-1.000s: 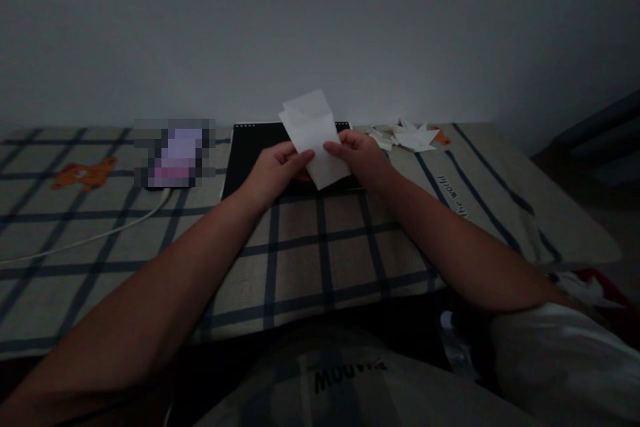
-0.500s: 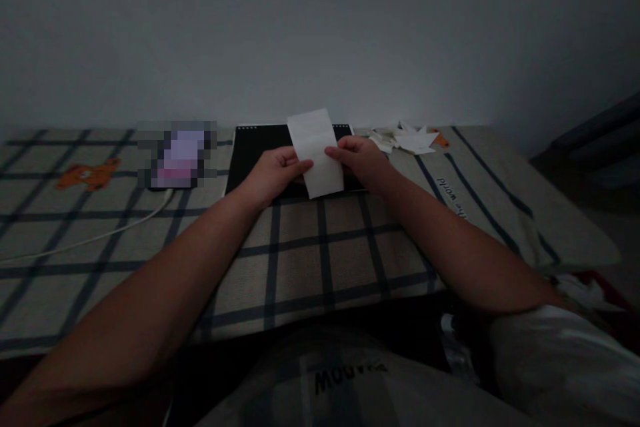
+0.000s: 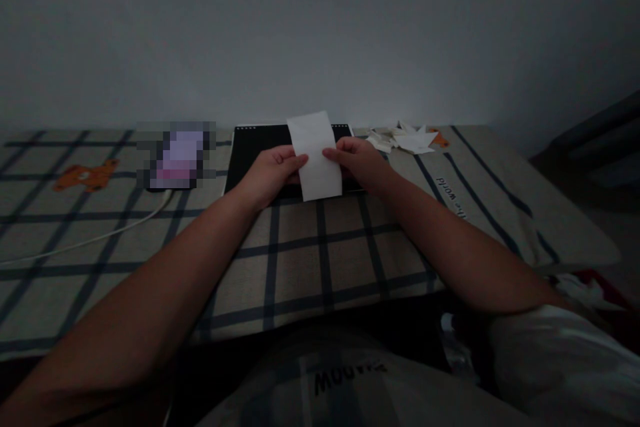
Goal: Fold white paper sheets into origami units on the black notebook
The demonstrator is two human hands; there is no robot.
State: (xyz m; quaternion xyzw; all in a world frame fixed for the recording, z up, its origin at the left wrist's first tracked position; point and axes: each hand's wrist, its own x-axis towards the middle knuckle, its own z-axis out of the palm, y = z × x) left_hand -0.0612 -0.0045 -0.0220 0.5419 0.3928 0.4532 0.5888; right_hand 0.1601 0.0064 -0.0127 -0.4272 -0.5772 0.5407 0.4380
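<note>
A white rectangular sheet of paper [image 3: 316, 173] is held up between both my hands, slightly tilted, with a faint crease across it. My left hand [image 3: 274, 170] pinches its left edge, thumb on the front and fingers behind. On the opposite edge my right hand [image 3: 361, 159] grips it the same way, the fingertips hidden behind the paper. Beneath the hands lies a black flat pad [image 3: 253, 153] with a row of punched holes along its far edge; the paper and hands cover part of it.
Folded white paper pieces [image 3: 407, 139] lie to the right against the wall. A phone [image 3: 177, 159], its screen blurred, rests on the left with a white cable [image 3: 135, 221] attached. A checked cloth [image 3: 300, 267] covers the table. A red container [image 3: 613, 293] with white paper stands below right.
The paper has turned slightly, its lower end shifting a little left and its top dropping slightly. Both hands keep their hold, the thumbs having moved slightly left.
</note>
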